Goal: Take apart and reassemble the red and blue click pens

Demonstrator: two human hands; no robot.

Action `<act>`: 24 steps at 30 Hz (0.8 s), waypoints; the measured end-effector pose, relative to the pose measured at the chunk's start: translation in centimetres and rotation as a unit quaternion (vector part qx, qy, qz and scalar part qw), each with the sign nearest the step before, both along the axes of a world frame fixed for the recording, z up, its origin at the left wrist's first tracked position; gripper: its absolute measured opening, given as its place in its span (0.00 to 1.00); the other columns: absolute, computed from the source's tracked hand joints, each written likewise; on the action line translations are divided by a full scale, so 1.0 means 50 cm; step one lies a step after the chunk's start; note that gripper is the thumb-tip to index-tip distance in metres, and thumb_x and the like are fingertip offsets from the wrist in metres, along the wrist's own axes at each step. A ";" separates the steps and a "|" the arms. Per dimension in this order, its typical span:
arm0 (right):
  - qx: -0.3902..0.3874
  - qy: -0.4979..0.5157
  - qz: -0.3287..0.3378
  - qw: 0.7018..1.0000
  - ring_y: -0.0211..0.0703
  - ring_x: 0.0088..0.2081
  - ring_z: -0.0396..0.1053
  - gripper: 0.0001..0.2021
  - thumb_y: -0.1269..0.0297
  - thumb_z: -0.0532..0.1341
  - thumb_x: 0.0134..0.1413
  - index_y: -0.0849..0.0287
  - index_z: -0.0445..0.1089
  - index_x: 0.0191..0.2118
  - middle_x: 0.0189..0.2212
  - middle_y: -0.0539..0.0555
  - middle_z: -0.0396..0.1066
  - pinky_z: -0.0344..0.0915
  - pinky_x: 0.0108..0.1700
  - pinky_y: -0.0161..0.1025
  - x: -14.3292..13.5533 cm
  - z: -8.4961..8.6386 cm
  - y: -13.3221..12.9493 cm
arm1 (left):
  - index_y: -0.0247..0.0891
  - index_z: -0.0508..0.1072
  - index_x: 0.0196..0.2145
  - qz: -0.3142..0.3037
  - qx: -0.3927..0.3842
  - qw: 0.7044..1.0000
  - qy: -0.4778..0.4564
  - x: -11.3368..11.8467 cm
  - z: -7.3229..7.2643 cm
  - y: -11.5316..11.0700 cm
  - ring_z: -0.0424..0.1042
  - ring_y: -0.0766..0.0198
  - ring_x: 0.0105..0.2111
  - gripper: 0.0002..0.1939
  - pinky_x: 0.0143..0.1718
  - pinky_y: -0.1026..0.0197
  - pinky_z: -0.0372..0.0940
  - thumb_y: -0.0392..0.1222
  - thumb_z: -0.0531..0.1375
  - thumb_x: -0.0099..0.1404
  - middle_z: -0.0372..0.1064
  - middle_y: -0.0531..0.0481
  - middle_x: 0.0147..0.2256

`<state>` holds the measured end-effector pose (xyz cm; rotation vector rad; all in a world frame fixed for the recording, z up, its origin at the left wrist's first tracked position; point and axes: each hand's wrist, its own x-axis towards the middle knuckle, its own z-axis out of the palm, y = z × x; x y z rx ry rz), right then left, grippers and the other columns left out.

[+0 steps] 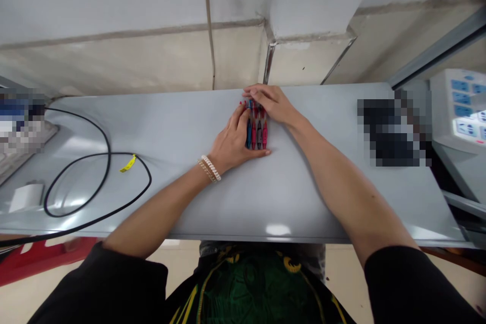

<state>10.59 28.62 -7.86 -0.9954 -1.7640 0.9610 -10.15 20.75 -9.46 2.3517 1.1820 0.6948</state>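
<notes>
Several pens [259,134] lie side by side in a small row on the grey table. Blue, pink-red and dark grey barrels show, with their near ends roughly level. My left hand [232,140] lies along the row's left side, fingers stretched toward the far ends and thumb reaching across the near ends. Over the far right part of the row is my right hand [274,104], its fingers extended leftward past the far ends. Both hands touch or nearly touch the pens without wrapping round them. The far parts of the pens are partly hidden by the fingers.
A black cable [108,149] with a yellow tag [128,163] loops across the left of the table [235,202]. A white adapter [26,197] lies near the left edge. Blurred-out dark items [393,131] and a white socket strip [461,106] are at the right. A wall stands behind.
</notes>
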 end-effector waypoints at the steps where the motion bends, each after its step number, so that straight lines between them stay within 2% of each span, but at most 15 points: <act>1: -0.005 0.001 0.004 1.000 0.57 0.57 0.82 0.35 0.23 0.60 0.63 0.51 0.83 0.50 0.51 0.58 0.86 0.74 0.65 0.58 0.001 0.001 0.000 | 0.33 0.52 0.77 0.000 -0.001 1.000 -0.002 0.001 0.001 -0.001 0.51 0.30 0.79 0.70 0.75 0.31 0.62 0.82 0.70 0.55 0.46 0.21 0.78; 8: -0.070 0.033 0.037 0.996 0.58 0.59 0.81 0.34 0.25 0.63 0.62 0.52 0.83 0.50 0.52 0.59 0.86 0.71 0.69 0.59 0.001 0.011 -0.009 | 0.32 0.53 0.76 0.022 -0.021 0.999 0.012 0.014 0.014 -0.009 0.51 0.30 0.79 0.67 0.73 0.31 0.65 0.77 0.73 0.56 0.46 0.21 0.78; 13: -0.073 0.037 0.029 0.996 0.58 0.58 0.81 0.37 0.21 0.62 0.58 0.52 0.84 0.47 0.51 0.58 0.86 0.70 0.69 0.57 -0.012 0.015 -0.015 | 0.33 0.54 0.75 0.028 -0.006 1.000 0.012 0.016 0.017 -0.014 0.51 0.32 0.79 0.65 0.76 0.32 0.60 0.72 0.76 0.56 0.48 0.22 0.78; 19: -0.100 0.061 0.020 0.993 0.56 0.56 0.82 0.38 0.21 0.62 0.57 0.53 0.84 0.47 0.50 0.59 0.86 0.72 0.67 0.54 -0.013 0.019 -0.017 | 0.33 0.56 0.74 0.034 -0.019 0.999 0.020 0.017 0.018 -0.016 0.50 0.29 0.79 0.64 0.75 0.29 0.61 0.73 0.76 0.56 0.47 0.22 0.78; 24: -0.106 0.055 0.020 0.993 0.56 0.56 0.82 0.37 0.21 0.62 0.58 0.52 0.84 0.47 0.50 0.58 0.86 0.71 0.68 0.55 -0.010 0.017 -0.016 | 0.32 0.57 0.74 0.037 -0.015 0.999 0.028 0.019 0.024 -0.019 0.52 0.31 0.79 0.62 0.75 0.31 0.63 0.69 0.77 0.57 0.48 0.22 0.77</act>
